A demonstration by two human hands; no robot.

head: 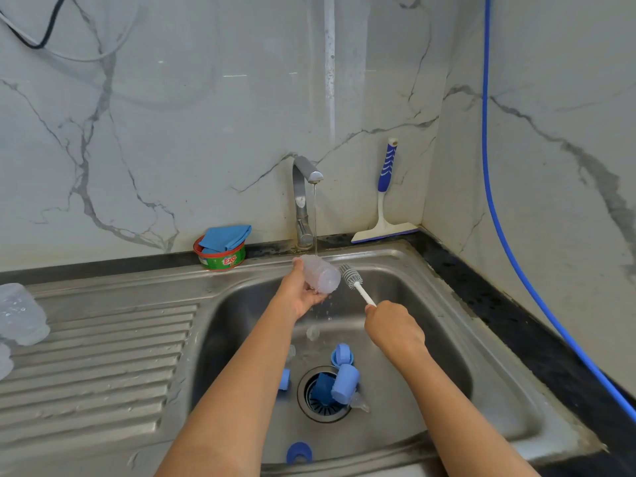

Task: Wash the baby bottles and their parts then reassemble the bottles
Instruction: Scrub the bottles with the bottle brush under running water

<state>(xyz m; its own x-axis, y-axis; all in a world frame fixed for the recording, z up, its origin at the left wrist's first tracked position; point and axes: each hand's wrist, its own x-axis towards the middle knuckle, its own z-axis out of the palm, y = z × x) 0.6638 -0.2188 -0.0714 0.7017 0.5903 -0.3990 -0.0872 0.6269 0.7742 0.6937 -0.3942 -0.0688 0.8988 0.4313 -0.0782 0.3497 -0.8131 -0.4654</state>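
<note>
Over the steel sink (430, 321), a thin stream runs from the tap (300, 201), and on the draining board (103, 356) at left lies another clear bottle (20, 315). Under the stream the left hand (303, 294) cups a clear baby bottle (320, 274) sideways, fingers curled beneath it. The right hand (394, 327) is closed round the white handle of a bottle brush (351, 275), bristles just beside the bottle's right end. Blue caps (346, 380) rest by the drain
</note>
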